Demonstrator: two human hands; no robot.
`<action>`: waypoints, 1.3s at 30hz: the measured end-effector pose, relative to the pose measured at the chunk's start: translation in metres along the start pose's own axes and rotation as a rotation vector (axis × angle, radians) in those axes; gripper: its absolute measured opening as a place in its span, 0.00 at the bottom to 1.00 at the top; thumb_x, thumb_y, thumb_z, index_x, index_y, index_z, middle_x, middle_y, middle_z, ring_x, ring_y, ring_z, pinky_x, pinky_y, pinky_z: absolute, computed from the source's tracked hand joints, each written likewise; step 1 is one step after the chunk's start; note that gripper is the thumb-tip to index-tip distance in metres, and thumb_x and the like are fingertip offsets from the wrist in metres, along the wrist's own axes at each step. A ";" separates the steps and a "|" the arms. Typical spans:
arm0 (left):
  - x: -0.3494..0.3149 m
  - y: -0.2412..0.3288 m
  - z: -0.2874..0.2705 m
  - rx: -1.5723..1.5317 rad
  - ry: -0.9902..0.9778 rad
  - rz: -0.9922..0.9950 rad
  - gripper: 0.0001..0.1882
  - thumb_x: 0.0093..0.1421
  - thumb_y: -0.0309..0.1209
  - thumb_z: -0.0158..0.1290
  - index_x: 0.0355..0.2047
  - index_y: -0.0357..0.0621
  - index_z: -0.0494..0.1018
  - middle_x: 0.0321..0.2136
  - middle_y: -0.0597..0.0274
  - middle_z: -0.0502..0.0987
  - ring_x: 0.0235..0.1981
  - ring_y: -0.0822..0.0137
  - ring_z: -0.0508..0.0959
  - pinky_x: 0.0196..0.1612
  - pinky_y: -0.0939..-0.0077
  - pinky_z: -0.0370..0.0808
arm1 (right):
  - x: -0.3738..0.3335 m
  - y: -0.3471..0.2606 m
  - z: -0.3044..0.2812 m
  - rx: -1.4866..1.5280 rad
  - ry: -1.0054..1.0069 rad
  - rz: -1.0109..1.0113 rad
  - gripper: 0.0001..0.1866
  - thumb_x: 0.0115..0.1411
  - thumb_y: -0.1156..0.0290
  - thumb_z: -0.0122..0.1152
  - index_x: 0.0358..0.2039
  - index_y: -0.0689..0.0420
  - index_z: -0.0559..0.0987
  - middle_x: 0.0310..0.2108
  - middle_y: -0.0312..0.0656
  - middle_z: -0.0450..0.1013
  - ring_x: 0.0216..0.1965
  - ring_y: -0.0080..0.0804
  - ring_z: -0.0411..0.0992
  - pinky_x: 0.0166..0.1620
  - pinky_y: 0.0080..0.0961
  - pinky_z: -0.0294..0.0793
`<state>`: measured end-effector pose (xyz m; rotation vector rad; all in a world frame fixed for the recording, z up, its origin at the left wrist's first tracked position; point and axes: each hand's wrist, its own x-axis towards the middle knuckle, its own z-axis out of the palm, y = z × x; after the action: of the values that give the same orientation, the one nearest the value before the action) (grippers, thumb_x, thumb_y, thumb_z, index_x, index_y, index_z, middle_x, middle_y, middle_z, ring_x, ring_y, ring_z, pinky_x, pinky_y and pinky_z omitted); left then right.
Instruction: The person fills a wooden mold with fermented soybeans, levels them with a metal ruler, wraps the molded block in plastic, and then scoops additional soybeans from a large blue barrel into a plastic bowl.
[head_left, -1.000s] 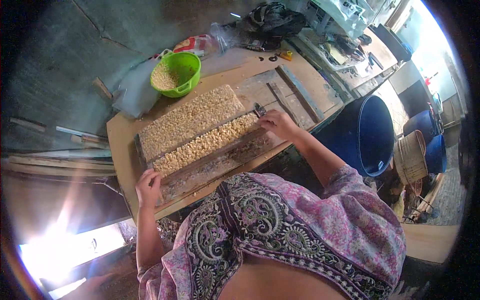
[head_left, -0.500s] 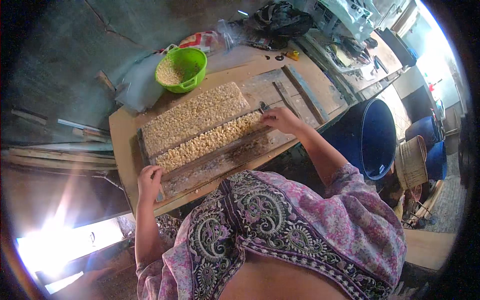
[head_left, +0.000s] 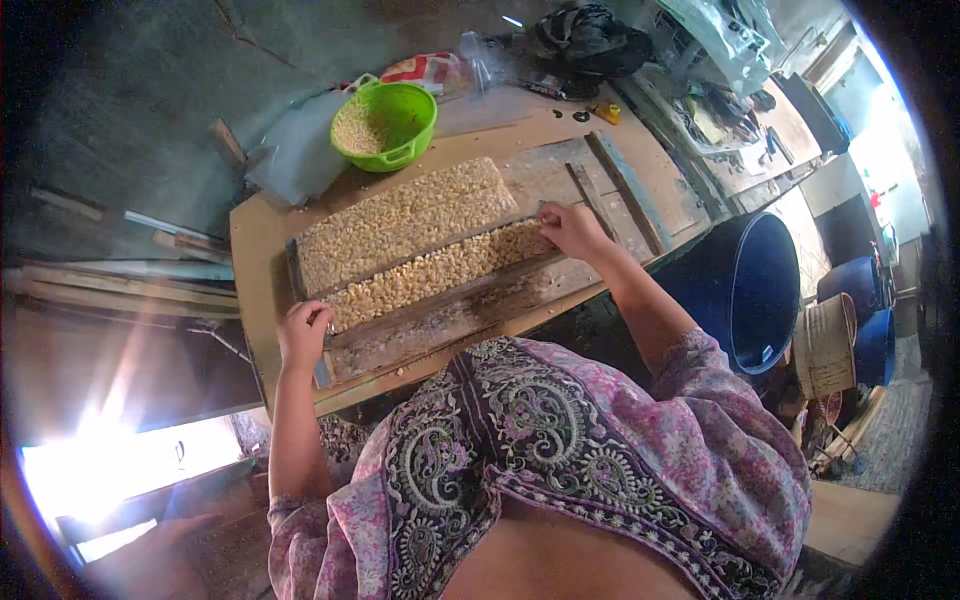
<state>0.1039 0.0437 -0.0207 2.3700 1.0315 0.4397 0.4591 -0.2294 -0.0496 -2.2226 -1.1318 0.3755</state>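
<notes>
A wide slab of pressed pale bean-like pieces (head_left: pixel 405 225) lies on the worn wooden board (head_left: pixel 450 315). On its near side runs a narrower strip of the same pieces (head_left: pixel 430 275), with a thin dark line between them. A wooden bar (head_left: pixel 440 300) lies along the strip's near edge. My left hand (head_left: pixel 304 333) is closed in a pinch at the left end of that line. At its right end, my right hand (head_left: pixel 575 232) is likewise closed in a pinch. Whatever the fingertips hold, if anything, is too small to make out.
Behind the slab stands a green plastic basin (head_left: pixel 408 128) partly filled with loose pale pieces. Wooden slats (head_left: pixel 630 190) lie at the board's right. A large blue drum (head_left: pixel 765 290) stands beside the table on the right. A black plastic bag (head_left: pixel 590 40) lies at the back.
Both hands have moved slightly away from me, from the strip's ends towards the dark line at its far edge. The whole view has shifted a little; the slab looks unmoved on the board.
</notes>
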 end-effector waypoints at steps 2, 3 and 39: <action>0.001 -0.004 0.000 0.006 0.013 0.039 0.06 0.48 0.28 0.56 0.26 0.40 0.74 0.22 0.60 0.74 0.24 0.69 0.73 0.30 0.77 0.70 | 0.000 -0.002 0.004 0.000 -0.002 -0.030 0.13 0.46 0.69 0.59 0.35 0.55 0.73 0.29 0.45 0.73 0.32 0.43 0.72 0.34 0.32 0.71; 0.001 -0.007 0.001 0.006 0.019 0.089 0.06 0.48 0.27 0.56 0.27 0.40 0.74 0.21 0.60 0.73 0.23 0.68 0.73 0.28 0.76 0.70 | -0.001 -0.003 0.003 -0.004 0.033 -0.026 0.13 0.46 0.70 0.59 0.35 0.55 0.72 0.28 0.45 0.73 0.31 0.43 0.72 0.34 0.33 0.70; 0.013 0.049 0.004 0.282 -0.037 0.590 0.16 0.43 0.30 0.54 0.35 0.45 0.72 0.36 0.56 0.72 0.41 0.57 0.70 0.45 0.65 0.67 | -0.011 0.005 0.011 -0.128 0.256 -0.221 0.12 0.45 0.76 0.53 0.34 0.56 0.73 0.34 0.44 0.70 0.39 0.44 0.67 0.41 0.36 0.69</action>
<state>0.1423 0.0237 0.0052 2.9153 0.3724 0.4755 0.4499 -0.2362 -0.0619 -2.1484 -1.2716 -0.0741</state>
